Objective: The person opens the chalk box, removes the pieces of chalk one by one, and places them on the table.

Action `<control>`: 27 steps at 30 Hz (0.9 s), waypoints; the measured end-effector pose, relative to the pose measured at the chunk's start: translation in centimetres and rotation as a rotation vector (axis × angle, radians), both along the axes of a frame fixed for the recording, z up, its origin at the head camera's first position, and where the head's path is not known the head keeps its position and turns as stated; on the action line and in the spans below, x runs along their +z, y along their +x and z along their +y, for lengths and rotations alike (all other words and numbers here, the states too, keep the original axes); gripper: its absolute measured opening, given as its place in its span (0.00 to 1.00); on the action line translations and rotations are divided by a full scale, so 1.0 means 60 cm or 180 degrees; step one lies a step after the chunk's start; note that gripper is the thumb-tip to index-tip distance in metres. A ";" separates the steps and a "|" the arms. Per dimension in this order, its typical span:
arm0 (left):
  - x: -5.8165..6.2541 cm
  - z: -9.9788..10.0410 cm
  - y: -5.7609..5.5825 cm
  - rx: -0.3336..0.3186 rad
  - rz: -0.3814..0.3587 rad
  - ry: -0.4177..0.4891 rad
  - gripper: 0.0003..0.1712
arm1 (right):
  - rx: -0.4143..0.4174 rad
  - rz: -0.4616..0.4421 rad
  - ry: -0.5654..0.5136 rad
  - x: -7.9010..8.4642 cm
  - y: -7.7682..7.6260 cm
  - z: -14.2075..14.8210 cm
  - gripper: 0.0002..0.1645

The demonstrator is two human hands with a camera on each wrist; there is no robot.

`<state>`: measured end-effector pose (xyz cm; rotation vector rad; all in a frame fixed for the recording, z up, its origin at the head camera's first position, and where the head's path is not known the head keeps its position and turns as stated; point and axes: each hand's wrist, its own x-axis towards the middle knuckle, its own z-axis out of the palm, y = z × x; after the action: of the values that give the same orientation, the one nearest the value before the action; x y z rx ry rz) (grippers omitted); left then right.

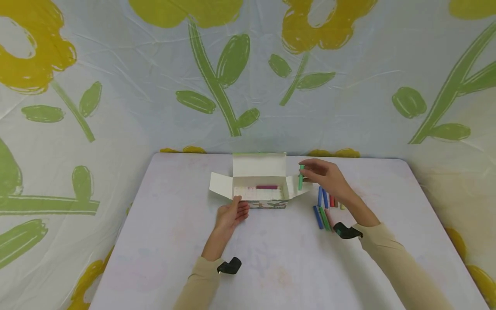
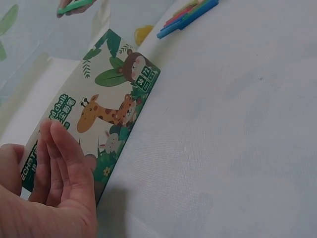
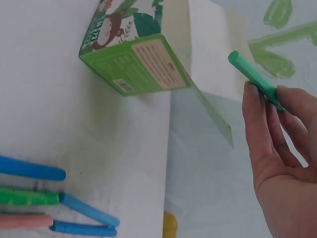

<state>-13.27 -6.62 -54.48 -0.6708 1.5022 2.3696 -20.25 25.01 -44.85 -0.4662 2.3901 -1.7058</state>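
Observation:
A green chalk stick point(image 1: 300, 177) is pinched between the thumb and fingertips of my right hand point(image 1: 325, 174), raised beside the box's right flap. The right wrist view shows the chalk point(image 3: 253, 74) slanting up from the fingertips. The chalk box point(image 1: 267, 204) stands with its lid and side flaps spread. Inside it, a dark purple chalk point(image 1: 266, 187) lies on a pale layer. My left hand point(image 1: 230, 215) holds the box's front left, thumb at the rim and fingers along the front panel. In the left wrist view, that hand point(image 2: 64, 173) partly covers the printed animals.
Right of the box lie several loose chalks, among them a blue one point(image 1: 318, 217), a green one point(image 1: 324, 218) and a red one point(image 1: 332, 201). They rest on a white table point(image 1: 255, 262). A flower-printed cloth point(image 1: 263, 125) hangs behind it.

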 end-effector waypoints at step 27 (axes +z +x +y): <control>0.007 0.017 0.020 0.0062 -0.0052 0.0015 0.19 | -0.0309 -0.0151 0.0821 -0.058 0.082 0.168 0.26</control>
<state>-12.06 -5.61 -54.05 -0.7052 1.4898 2.3754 -15.31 35.09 -48.33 -0.2718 2.5864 -1.3966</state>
